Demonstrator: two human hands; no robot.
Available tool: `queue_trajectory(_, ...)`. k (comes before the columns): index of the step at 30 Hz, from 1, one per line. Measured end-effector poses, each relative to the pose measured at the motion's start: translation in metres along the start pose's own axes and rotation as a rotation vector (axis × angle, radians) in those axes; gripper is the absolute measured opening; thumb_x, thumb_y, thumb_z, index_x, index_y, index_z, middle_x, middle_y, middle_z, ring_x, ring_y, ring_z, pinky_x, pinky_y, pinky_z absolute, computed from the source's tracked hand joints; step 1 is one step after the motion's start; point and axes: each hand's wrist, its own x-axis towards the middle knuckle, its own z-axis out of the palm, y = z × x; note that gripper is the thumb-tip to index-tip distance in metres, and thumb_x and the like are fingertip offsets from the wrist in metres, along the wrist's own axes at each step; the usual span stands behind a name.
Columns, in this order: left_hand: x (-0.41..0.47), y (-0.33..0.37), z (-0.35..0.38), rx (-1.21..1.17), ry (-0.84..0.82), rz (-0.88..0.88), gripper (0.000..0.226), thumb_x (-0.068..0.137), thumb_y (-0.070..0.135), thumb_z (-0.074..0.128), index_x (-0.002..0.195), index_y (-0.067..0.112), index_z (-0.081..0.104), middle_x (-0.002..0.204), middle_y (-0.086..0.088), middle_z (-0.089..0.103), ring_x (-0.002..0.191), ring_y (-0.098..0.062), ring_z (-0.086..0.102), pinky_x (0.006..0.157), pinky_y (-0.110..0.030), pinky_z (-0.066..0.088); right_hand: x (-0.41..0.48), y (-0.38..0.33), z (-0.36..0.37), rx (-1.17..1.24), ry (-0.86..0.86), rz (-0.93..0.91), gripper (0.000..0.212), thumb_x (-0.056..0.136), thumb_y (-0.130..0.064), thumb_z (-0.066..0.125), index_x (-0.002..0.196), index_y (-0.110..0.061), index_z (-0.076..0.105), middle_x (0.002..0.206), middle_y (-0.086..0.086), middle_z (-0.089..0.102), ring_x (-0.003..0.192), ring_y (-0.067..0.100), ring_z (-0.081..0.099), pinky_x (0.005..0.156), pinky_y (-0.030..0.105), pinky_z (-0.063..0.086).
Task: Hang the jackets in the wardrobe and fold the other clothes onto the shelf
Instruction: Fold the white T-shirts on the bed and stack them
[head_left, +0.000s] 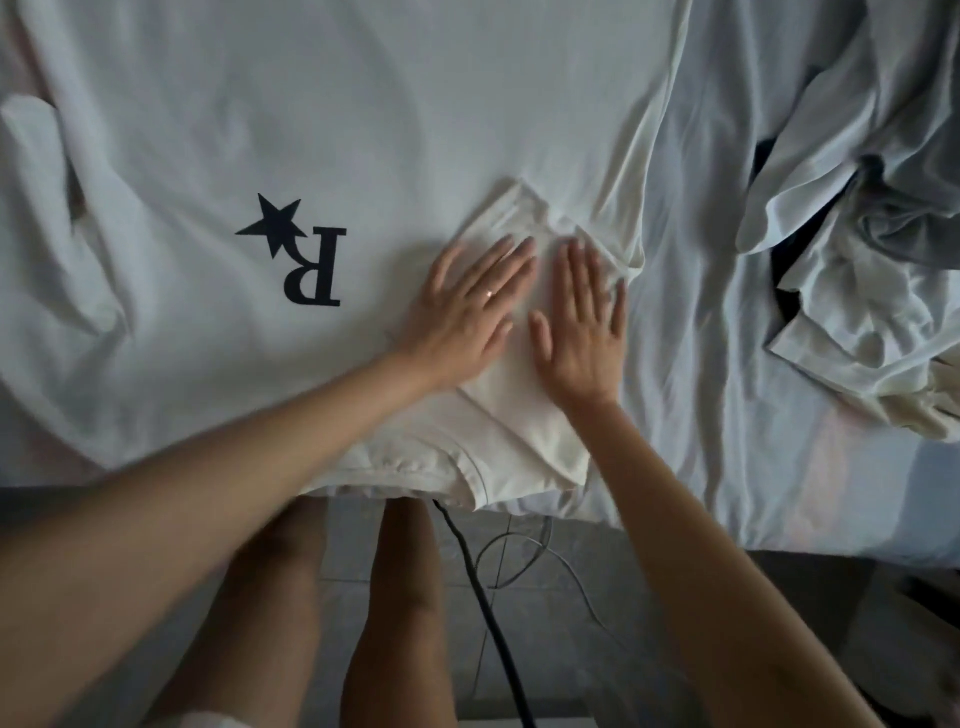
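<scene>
Off to my right, a crumpled pile of pale clothes is heaped on the bed, and something dark shows through its gaps. It sits well apart from my hands, with only wrinkled sheet in between. Past the bed's near edge, a thick black cable trails over the tiled floor right beside my bare legs. Nothing lies across the spot I'm working on.

The T-shirt is spread flat on the bed, filling the left and the middle. Its logo faces up, a black star and a letter R, upside down from where I stand. The shirt's right side is turned in over the body as a long flap that runs away from the bed's edge.

My left hand and right hand are on that flap side by side, palms down. The fingers are straight and a little spread, gripping nothing, just pressing the cloth flat. There's a thin ring on the left one, which looks blurred.

The shirt is soft, matte white knit, smooth across the chest, with a stitched hem at the flap's near end. It bunches into fat folds at the far left. The pile's fabric looks thinner and has a faint sheen, all sharp creases and drooping corners.
</scene>
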Motion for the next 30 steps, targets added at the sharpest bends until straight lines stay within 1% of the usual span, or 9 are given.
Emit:
queue_trajectory(4, 0.036, -0.047, -0.001, 0.218, -0.165, 0.084, 0.069, 0.09, 0.045, 0.027, 0.152, 0.016, 0.015, 0.159, -0.001, 0.015, 0.146, -0.017, 0.015, 0.113, -0.056, 0.004, 0.009, 0.052, -0.003, -0.098, -0.095, 0.087, 0.07, 0.093, -0.055, 0.013, 0.153, -0.02, 0.011, 0.16, -0.002, 0.013, 0.147, 0.019, 0.011, 0.114, 0.039, -0.016)
queue_trajectory(8, 0.038, -0.057, -0.009, 0.209, -0.102, -0.017, 0.067, 0.093, 0.04, 0.029, 0.152, 0.016, 0.009, 0.16, -0.001, 0.011, 0.147, -0.015, 0.011, 0.112, -0.058, 0.005, 0.011, 0.04, -0.008, -0.02, -0.018, 0.212, 0.07, 0.094, -0.05, 0.012, 0.153, -0.012, 0.01, 0.16, 0.006, 0.012, 0.147, 0.02, 0.01, 0.115, 0.04, -0.013)
queue_trajectory(13, 0.051, -0.043, -0.008, 0.311, -0.124, 0.25, 0.065, 0.093, 0.037, 0.025, 0.151, 0.01, 0.014, 0.159, -0.006, 0.014, 0.146, -0.017, 0.015, 0.114, -0.054, 0.007, 0.019, 0.006, 0.0, 0.014, -0.006, -0.15, 0.066, 0.097, -0.045, 0.026, 0.147, -0.002, 0.027, 0.154, 0.015, 0.029, 0.143, 0.025, 0.025, 0.119, 0.032, 0.002)
queue_trajectory(16, 0.065, -0.062, -0.006, 0.353, -0.186, 0.275, 0.064, 0.095, 0.041, 0.02, 0.152, 0.014, 0.009, 0.16, -0.003, 0.011, 0.146, -0.017, 0.014, 0.113, -0.057, 0.01, 0.029, 0.023, 0.01, -0.015, 0.029, -0.022, 0.067, 0.097, -0.048, 0.027, 0.149, -0.007, 0.025, 0.155, 0.011, 0.027, 0.144, 0.023, 0.024, 0.118, 0.033, 0.006)
queue_trajectory(21, 0.058, -0.051, -0.013, 0.223, -0.115, 0.205, 0.063, 0.094, 0.034, 0.03, 0.151, 0.011, 0.017, 0.158, -0.006, 0.018, 0.145, -0.017, 0.019, 0.112, -0.059, 0.013, 0.012, -0.011, -0.001, 0.06, 0.05, 0.318, 0.07, 0.095, -0.048, 0.017, 0.152, -0.007, 0.011, 0.16, 0.01, 0.009, 0.148, 0.023, 0.007, 0.116, 0.04, -0.011)
queue_trajectory(24, 0.021, -0.033, -0.003, 0.233, -0.097, 0.342, 0.062, 0.09, 0.032, 0.033, 0.147, 0.008, 0.029, 0.155, -0.009, 0.028, 0.143, -0.024, 0.027, 0.113, -0.053, 0.009, -0.031, -0.048, 0.004, 0.101, 0.008, 0.169, 0.065, 0.098, -0.046, 0.019, 0.152, -0.01, 0.013, 0.158, 0.004, 0.005, 0.147, 0.02, 0.007, 0.118, 0.04, -0.007)
queue_trajectory(26, -0.014, -0.043, 0.003, 0.325, -0.145, 0.394, 0.064, 0.091, 0.036, 0.027, 0.149, 0.011, 0.023, 0.157, -0.008, 0.021, 0.144, -0.027, 0.021, 0.115, -0.05, 0.009, -0.069, -0.048, 0.015, 0.113, -0.088, 0.091, 0.06, 0.099, -0.049, 0.016, 0.152, -0.02, 0.014, 0.158, 0.002, 0.007, 0.147, 0.02, 0.009, 0.119, 0.037, -0.003)
queue_trajectory(28, -0.042, -0.066, 0.003, 0.358, -0.16, 0.324, 0.063, 0.095, 0.041, 0.021, 0.153, 0.017, 0.011, 0.16, -0.004, 0.01, 0.147, -0.027, 0.01, 0.117, -0.047, 0.011, -0.103, -0.033, 0.025, 0.106, -0.156, 0.142, 0.058, 0.098, -0.05, 0.018, 0.152, -0.029, 0.016, 0.159, 0.0, 0.011, 0.147, 0.023, 0.012, 0.12, 0.037, 0.001)
queue_trajectory(30, -0.059, -0.087, 0.0, 0.358, -0.15, 0.276, 0.06, 0.098, 0.041, 0.02, 0.153, 0.018, 0.009, 0.16, -0.005, 0.01, 0.147, -0.026, 0.01, 0.116, -0.047, 0.015, -0.123, -0.02, 0.026, 0.087, -0.205, 0.218, 0.058, 0.098, -0.052, 0.018, 0.152, -0.033, 0.011, 0.16, -0.002, 0.007, 0.147, 0.025, 0.01, 0.12, 0.039, 0.001)
